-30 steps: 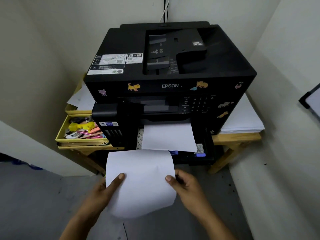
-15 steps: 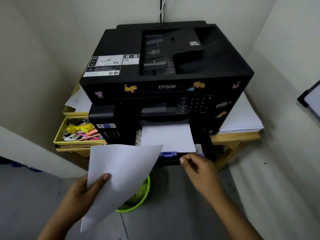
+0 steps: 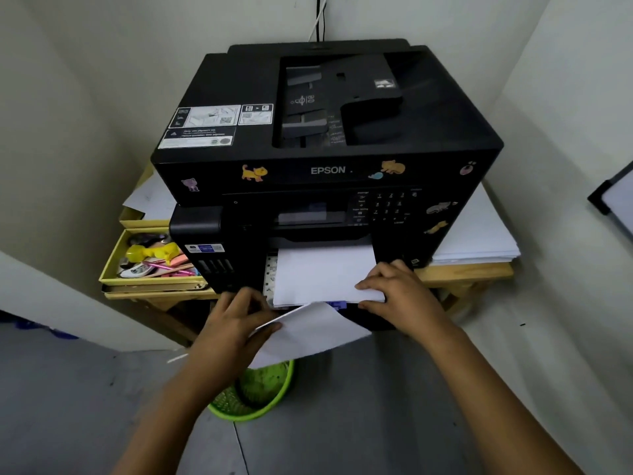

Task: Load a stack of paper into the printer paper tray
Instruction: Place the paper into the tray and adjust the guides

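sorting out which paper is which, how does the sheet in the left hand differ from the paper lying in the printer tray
The sheet in the left hand hangs in the air in front of the printer, tilted and bent; the paper in the tray lies flat. The left hand pinches the held sheet at its edge, while the right hand grips the tray paper's front right corner. The held sheet lies wholly outside; the tray paper reaches back under the printer body. Both are plain white.

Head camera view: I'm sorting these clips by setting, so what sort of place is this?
Probably a small office or home-office printer corner. A black Epson printer sits on a wooden table between bare walls, with a spare paper stack beside it and a yellow stationery tray.
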